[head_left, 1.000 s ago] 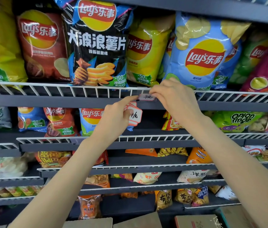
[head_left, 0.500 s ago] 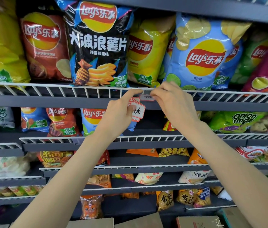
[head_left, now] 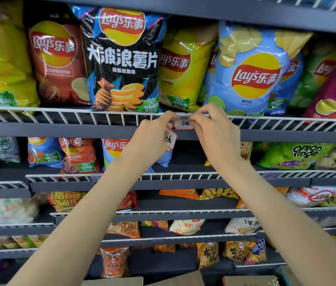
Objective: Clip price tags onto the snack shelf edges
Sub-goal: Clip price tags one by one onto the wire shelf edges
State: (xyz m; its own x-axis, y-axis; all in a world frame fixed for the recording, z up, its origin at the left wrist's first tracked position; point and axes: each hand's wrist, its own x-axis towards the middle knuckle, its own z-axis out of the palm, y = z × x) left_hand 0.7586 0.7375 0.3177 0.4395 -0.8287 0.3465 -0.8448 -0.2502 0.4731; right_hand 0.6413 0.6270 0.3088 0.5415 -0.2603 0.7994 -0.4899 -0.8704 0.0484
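A small white price tag with a red border (head_left: pixel 183 124) sits against the white wire rail of the top snack shelf (head_left: pixel 59 116), just above the grey shelf edge (head_left: pixel 59 130). My right hand (head_left: pixel 212 131) pinches the tag's right end with curled fingers. From the left, my left hand (head_left: pixel 152 135) has its fingertips on the tag's left end, while its palm grips a few spare red-bordered price tags (head_left: pixel 170 140) that hang below the edge.
Crisp bags line the top shelf: black (head_left: pixel 121 58), yellow (head_left: pixel 183 67) and pale blue (head_left: pixel 251 69) ones directly behind the rail. Lower wire shelves (head_left: pixel 183 176) hold more snack bags. Cardboard boxes (head_left: pixel 183 279) stand at the bottom.
My left hand has risen to the rail and met the right hand at the tag. The tag has turned from tilted flat to facing outward on the shelf edge.
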